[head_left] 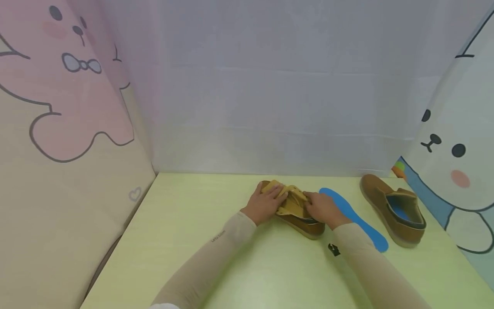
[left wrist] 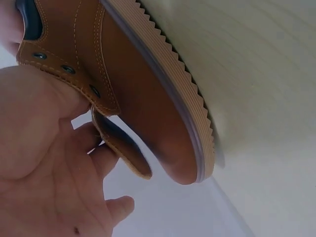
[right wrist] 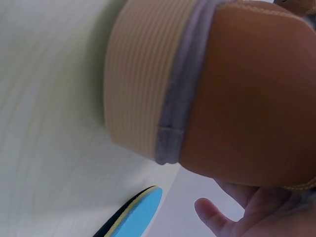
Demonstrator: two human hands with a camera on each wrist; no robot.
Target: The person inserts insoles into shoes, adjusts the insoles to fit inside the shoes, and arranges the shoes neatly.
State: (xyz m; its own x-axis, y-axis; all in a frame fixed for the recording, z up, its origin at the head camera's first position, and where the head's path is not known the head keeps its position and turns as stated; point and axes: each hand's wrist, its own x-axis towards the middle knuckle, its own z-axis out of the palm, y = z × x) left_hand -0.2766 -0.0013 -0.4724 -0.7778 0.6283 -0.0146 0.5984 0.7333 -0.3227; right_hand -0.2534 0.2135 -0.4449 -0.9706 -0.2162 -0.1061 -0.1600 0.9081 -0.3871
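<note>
A brown lace-less shoe [head_left: 300, 226] stands sole down on the table, toe pointing away to the left. Over its front, my left hand [head_left: 264, 203] grips the opened upper. The left wrist view shows that hand's thumb side against the eyelet flap [left wrist: 69, 74] and its fingers by the raised tongue [left wrist: 127, 147]. My right hand [head_left: 323, 209] holds the far side flap near the opening, fingertips partly hidden. From the right wrist, the rounded heel [right wrist: 247, 98] fills the view, with the right fingers beyond it.
A blue insole [head_left: 355, 216] lies flat just right of the right hand. Farther right stands the matching brown shoe [head_left: 399, 223], with blue showing inside. A pale curtain [head_left: 285, 107] hangs behind the table [head_left: 185, 223], and cartoon-printed cloth borders both sides.
</note>
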